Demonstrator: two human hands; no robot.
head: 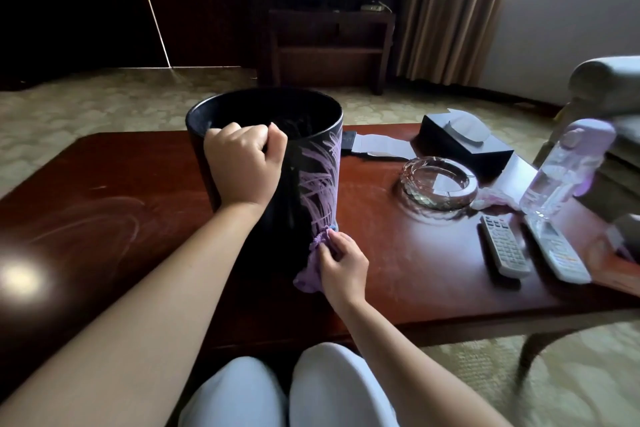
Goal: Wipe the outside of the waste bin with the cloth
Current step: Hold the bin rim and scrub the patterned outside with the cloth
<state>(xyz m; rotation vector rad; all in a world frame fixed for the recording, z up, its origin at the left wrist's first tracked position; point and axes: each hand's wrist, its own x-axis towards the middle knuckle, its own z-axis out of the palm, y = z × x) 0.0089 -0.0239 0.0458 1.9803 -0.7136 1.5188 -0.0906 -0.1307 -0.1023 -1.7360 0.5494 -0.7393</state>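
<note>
A black round waste bin [311, 191] stands upright on the dark wooden coffee table [104, 204], with a glossy side that shows purple streaks. My left hand [244, 166] grips the near rim of the bin, fingers curled over the edge. Low on the bin's right side, my right hand [343, 265] holds a bunched purple cloth [311, 270] pressed against the wall near its base. The cloth hangs down to the tabletop.
To the right on the table lie a glass ashtray [439, 184], a black tissue box [464, 144], two remotes [504, 246], a clear bottle with purple cap [568, 166] and papers. An armchair [609, 87] stands far right. My knees are under the front edge.
</note>
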